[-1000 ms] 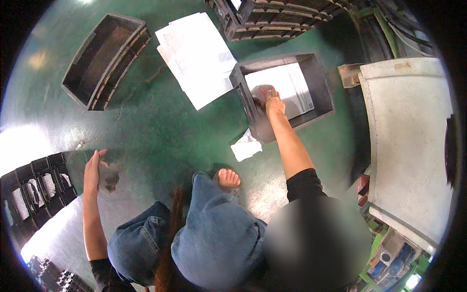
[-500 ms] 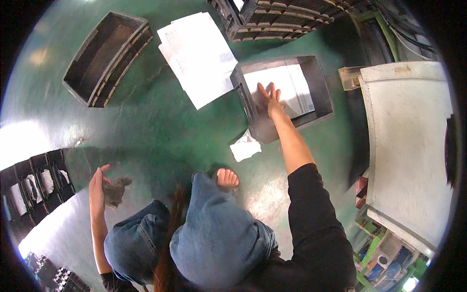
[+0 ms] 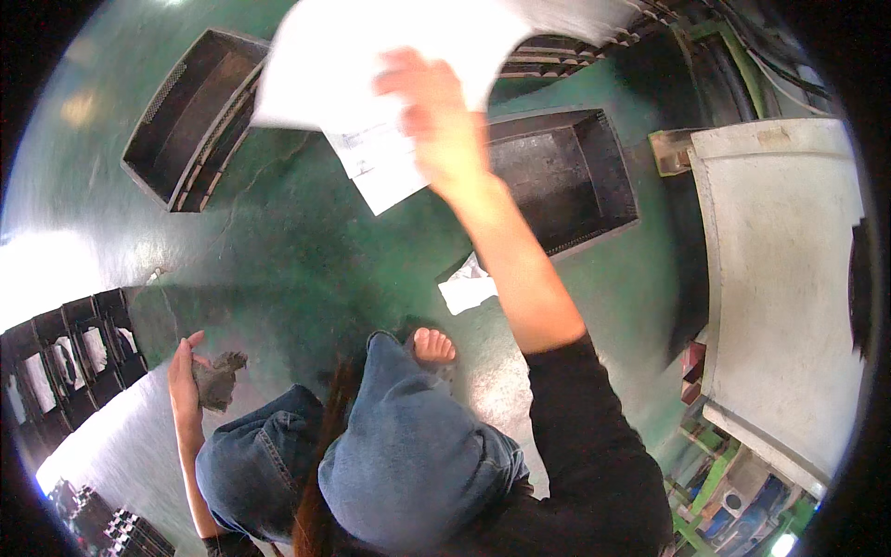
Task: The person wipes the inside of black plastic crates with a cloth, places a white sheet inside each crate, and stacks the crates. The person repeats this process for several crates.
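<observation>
While R hand (image 3: 436, 135), fingers part-curled (blurred), holds wht. paper (image 3: 339, 56) just beyond grip, blk. bin (image 3: 605, 167) sits to its right; L hand (image 3: 186, 376), fingers nearly straight, pinches gry. rag (image 3: 217, 384) alongside.

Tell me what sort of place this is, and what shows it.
Probably a factory or workshop: a glossy green floor, rectangular dark plastic crates standing on it, and green metal framework at the lower right.

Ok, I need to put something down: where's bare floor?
Bare green floor shows between the upper-left crate, left hand and bare foot. Crowded: ahead, where the right hand holds white paper over other sheets, and right, around the right crate and white scrap.
</observation>
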`<state>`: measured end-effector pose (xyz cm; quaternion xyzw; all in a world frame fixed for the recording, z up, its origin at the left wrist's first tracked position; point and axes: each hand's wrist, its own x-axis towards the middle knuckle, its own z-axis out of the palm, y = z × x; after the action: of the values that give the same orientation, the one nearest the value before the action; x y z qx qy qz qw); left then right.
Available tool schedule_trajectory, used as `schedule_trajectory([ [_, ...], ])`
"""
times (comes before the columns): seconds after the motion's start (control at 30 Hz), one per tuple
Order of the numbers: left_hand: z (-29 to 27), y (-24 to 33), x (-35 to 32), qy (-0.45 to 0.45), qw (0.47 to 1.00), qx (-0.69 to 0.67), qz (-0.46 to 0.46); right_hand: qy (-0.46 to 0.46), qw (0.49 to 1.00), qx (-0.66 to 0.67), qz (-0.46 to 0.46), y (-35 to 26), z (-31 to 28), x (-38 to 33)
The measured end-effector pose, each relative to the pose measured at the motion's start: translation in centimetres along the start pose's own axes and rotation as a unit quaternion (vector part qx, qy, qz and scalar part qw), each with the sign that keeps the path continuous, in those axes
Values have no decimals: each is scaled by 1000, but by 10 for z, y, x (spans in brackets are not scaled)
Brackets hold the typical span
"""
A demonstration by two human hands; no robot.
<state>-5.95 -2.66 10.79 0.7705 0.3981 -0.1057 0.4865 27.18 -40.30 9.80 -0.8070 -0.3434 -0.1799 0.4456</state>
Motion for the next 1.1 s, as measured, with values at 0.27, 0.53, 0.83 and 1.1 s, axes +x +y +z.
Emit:
schedule_trajectory([
  [0.27,10,16,-18,4,998,38,40,-458,849,-254,70,74,80,-2],
  [0.53,-7,-7,-33,29,999,-27,-26,-109,861,-240,436,5,-18,-122],
  [0.83,-19,-3,-33,33,994,-77,65,193,881,-70,427,-110,-219,-63],
  [1.1,24,0,-7,-82,976,-202,-8,240,779,285,504,-151,-161,-44],
])
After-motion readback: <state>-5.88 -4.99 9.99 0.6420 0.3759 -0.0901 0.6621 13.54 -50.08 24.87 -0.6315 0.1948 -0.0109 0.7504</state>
